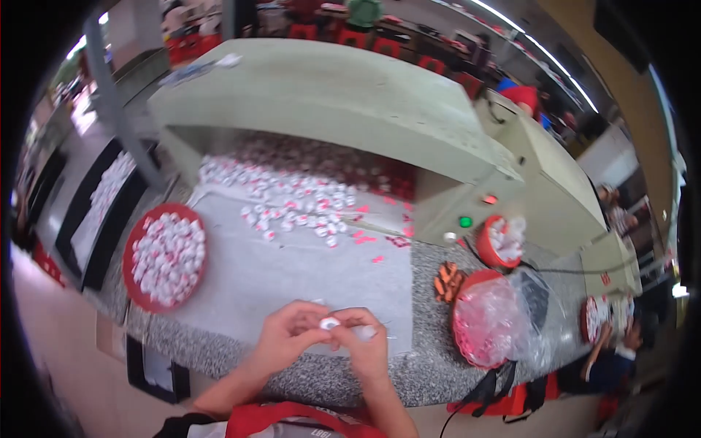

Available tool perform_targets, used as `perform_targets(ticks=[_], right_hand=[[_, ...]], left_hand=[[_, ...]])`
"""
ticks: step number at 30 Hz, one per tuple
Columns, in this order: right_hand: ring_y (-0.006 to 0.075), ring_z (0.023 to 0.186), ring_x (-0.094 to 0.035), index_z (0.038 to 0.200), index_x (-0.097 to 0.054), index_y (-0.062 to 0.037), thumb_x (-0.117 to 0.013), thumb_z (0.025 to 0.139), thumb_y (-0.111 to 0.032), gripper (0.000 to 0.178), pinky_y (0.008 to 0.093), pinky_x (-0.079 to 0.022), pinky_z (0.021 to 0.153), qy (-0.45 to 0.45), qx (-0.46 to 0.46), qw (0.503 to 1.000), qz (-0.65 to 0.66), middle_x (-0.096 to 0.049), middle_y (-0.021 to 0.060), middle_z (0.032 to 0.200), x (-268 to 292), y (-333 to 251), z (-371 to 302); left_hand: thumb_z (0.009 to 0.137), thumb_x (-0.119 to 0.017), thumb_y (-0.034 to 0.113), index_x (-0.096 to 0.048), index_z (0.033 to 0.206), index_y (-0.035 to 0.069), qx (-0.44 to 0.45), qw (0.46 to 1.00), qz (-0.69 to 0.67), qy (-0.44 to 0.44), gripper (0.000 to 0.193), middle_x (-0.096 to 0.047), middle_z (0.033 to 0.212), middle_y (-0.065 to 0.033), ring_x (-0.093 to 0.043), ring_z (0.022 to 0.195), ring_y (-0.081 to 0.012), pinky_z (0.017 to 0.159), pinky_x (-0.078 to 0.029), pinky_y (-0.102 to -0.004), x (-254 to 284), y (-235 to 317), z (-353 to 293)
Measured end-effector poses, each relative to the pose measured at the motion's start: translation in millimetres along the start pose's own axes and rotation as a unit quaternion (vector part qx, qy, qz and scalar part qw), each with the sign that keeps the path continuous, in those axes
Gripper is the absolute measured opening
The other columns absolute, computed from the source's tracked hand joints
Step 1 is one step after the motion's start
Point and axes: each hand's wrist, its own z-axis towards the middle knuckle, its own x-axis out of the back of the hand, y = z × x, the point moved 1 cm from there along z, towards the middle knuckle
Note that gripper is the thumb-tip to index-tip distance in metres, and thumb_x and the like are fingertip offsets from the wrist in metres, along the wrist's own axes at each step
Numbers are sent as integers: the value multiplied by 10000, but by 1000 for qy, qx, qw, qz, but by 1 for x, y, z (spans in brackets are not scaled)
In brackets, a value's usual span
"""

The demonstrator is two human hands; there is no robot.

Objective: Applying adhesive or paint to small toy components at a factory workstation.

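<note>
Close above the near part of the white sheet [226, 255], my two hands meet fingertip to fingertip. Between them is a small white round piece [329, 323] with a dark centre. My left hand [292, 332] pinches it from the left with thumb and fingers. From the other side my right hand [362, 343] closes on it too. Something whitish [365, 332] shows against the right hand's fingers; its kind is too blurred to tell. Farther back on the sheet lies a spread of similar white pieces [292, 201] with pinkish-red marks, several flat pink pieces [361, 237] beside them.
A red basket [131, 277] of white pieces stands left. At right are a red basket [458, 343] with pink pieces under clear plastic, a smaller red container [483, 248] and an orange-black bundle [448, 281]. A pale green machine hood [321, 87] arches over the far pieces. Another person [610, 365] sits far right.
</note>
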Motion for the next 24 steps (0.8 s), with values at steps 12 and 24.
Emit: perform_targets(ticks=[12,24], right_hand=[[159,576,-550,850,-535,12,-615,750,-11,130,251,-451,482,-65,45,997,14,-581,170,877,-26,33,15],[122,614,-540,940,-510,-11,-609,740,-14,223,239,-460,552,-3,24,997,-75,-540,118,1014,-29,41,25]], left_hand=[[764,-580,-61,-530,953,-35,-21,998,-42,31,198,-608,879,-125,-597,776,-150,681,-497,-268,37,-2,-17],[708,-637,41,-595,959,82,-222,560,641,476,258,-558,932,-112,-574,768,-238,681,-468,-317,186,44,-11]])
